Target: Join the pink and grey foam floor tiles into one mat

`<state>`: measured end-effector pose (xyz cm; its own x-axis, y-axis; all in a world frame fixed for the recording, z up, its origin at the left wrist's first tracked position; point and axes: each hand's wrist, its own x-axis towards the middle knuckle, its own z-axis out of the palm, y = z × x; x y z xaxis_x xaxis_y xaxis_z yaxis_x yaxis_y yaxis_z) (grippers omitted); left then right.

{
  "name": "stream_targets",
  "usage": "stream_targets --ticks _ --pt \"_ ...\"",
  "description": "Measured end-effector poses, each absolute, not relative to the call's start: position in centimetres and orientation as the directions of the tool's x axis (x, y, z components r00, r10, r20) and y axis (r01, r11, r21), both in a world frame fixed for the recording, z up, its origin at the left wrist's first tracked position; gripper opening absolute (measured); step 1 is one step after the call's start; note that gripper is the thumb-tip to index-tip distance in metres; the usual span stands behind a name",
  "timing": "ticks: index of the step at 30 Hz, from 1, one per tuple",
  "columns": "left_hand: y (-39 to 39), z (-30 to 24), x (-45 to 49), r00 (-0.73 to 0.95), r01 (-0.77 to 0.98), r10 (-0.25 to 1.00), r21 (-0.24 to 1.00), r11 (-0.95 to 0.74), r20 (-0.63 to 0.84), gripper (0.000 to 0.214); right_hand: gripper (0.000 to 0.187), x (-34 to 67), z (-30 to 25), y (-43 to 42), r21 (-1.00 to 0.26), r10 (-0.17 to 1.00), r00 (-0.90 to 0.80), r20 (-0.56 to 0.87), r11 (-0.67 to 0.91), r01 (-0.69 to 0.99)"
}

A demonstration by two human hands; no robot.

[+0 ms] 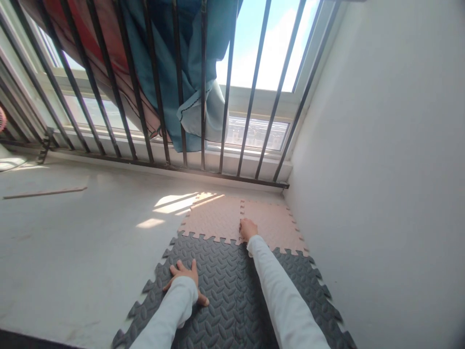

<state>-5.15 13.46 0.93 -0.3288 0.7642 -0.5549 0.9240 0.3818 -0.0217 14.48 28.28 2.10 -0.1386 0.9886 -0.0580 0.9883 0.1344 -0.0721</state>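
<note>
Interlocking foam mats lie on the floor in the corner by the wall. Two dark grey mats [225,286] are nearest me, and two pink mats [214,218] lie beyond them towards the window. My left hand [186,276] rests flat on the near grey mat with its fingers spread, holding nothing. My right hand [247,229] reaches forward in a white sleeve and presses with curled fingers on the seam between the two pink mats [272,223], at their edge with the grey ones.
A white wall [381,169] rises close on the right. Black window bars [203,87] stand ahead, with blue and red cloth [163,63] hanging behind them. Bare grey floor [72,242] stretches to the left, with a thin wooden strip [45,193] lying on it.
</note>
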Motion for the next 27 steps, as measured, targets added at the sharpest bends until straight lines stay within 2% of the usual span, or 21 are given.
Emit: stream_targets --ticks 11,27 --pt "13.0 2.3 -5.1 -0.297 0.948 0.763 -0.078 0.310 -0.575 0.135 0.027 14.6 1.4 28.0 -0.053 0.993 -0.115 -0.017 0.114 0.992" --pt "12.8 2.3 -4.8 -0.317 0.936 0.759 -0.061 0.346 -0.569 0.131 0.032 14.1 2.0 27.8 -0.012 0.986 -0.095 -0.137 0.095 0.995"
